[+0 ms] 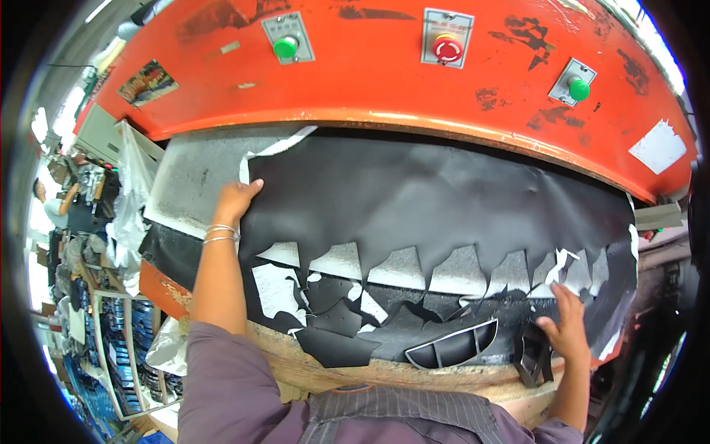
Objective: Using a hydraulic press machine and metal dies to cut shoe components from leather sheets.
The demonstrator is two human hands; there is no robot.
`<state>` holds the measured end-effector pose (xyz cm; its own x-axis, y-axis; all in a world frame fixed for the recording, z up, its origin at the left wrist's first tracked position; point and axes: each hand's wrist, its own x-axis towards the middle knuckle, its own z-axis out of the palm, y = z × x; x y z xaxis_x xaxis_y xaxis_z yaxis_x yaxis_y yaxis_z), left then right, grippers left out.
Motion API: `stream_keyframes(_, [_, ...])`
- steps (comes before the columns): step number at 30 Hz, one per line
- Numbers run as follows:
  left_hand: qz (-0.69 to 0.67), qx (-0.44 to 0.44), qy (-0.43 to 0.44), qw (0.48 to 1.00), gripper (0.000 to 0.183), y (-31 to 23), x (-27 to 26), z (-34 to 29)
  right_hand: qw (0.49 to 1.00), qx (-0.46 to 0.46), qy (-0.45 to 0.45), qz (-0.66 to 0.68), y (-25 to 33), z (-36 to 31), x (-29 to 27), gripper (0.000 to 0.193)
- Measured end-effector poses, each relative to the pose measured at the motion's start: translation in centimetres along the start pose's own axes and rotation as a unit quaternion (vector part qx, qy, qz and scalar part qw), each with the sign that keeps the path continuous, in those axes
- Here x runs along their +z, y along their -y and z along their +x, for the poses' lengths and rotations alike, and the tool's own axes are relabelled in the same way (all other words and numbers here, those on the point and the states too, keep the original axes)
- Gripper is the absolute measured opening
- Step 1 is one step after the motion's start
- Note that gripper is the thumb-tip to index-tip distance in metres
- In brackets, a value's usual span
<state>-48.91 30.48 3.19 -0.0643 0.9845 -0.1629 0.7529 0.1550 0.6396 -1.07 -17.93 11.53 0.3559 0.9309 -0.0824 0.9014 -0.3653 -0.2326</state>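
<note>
A wide black sheet (384, 192), leather-like and with pale torn edges, covers most of the work surface. Its near edge has a row of cut-outs with grey-white patches showing. At the sheet's left edge, my left hand (238, 201) is closed on the border, thumb on top and the other fingers mostly hidden. My right hand (568, 325) is over the near right part, fingers and thumb apart, by the ragged edge. Just left of it are a dark frame-like piece (534, 357) and a half-moon cutting die (455, 345) with crossbars. Black scraps (336, 344) lie near the front.
An orange machine beam (355, 89) spans the far side, with two green buttons (286, 47) and a red stop button (447, 49). A grey pad (200, 174) shows at left. Beyond are a plastic bag (133, 192), a rack of blue items (122, 355) and another person (56, 209).
</note>
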Motion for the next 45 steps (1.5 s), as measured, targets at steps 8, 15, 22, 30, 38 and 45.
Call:
stream_keyframes(8, [0.029,0.258,-0.075,0.963,0.040,4.2,0.6,10.4,0.982,0.185,-0.035,-0.017,7.1,-0.5,8.4,0.064])
stream_keyframes(15, [0.169,0.418,-0.147,0.880,0.062,0.2,0.2,6.2,0.960,0.273,0.031,-0.043,6.9,-3.1,8.2,0.057])
stream_keyframes(22, [0.125,0.598,0.164,0.774,0.052,3.9,-1.7,-9.5,0.915,0.332,-0.131,-0.189,2.6,-4.1,9.5,0.065])
stream_keyframes(30, [0.229,0.495,0.394,0.740,0.058,7.0,-6.9,-17.1,0.886,0.462,0.039,-0.032,3.0,-2.9,5.6,0.042])
stream_keyframes(38, [0.066,0.400,0.475,0.781,0.051,7.1,-9.3,-17.1,0.992,0.106,-0.065,-0.016,9.0,3.8,1.3,0.021])
stream_keyframes(45, [0.011,0.472,0.313,0.824,0.049,9.1,-7.5,-17.7,0.933,-0.357,-0.035,0.020,26.2,16.7,0.5,0.017])
